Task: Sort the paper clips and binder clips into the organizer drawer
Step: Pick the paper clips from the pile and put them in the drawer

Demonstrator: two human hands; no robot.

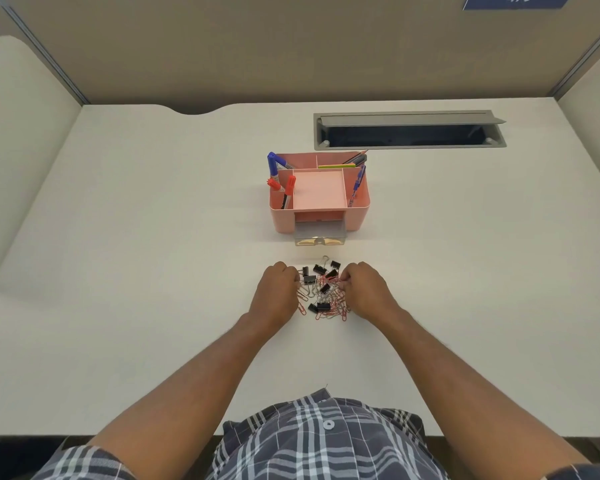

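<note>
A pile of clips [323, 291] lies on the white desk: several black binder clips and several silver and red paper clips, mixed together. My left hand [278, 289] rests at the pile's left edge with fingers curled into it. My right hand [364, 289] rests at the right edge, its fingertips pinching among red paper clips. Whether either hand has a clip gripped is hidden by the fingers. Beyond the pile stands a pink desk organizer [321, 197] whose clear drawer [321, 235] is pulled out toward me and looks empty.
The organizer's side compartments hold markers [274, 174] and pens [359, 178]; its middle tray is bare pink. A grey cable hatch [409, 131] stands open in the desk at the back right. Partition walls close in the back and both sides.
</note>
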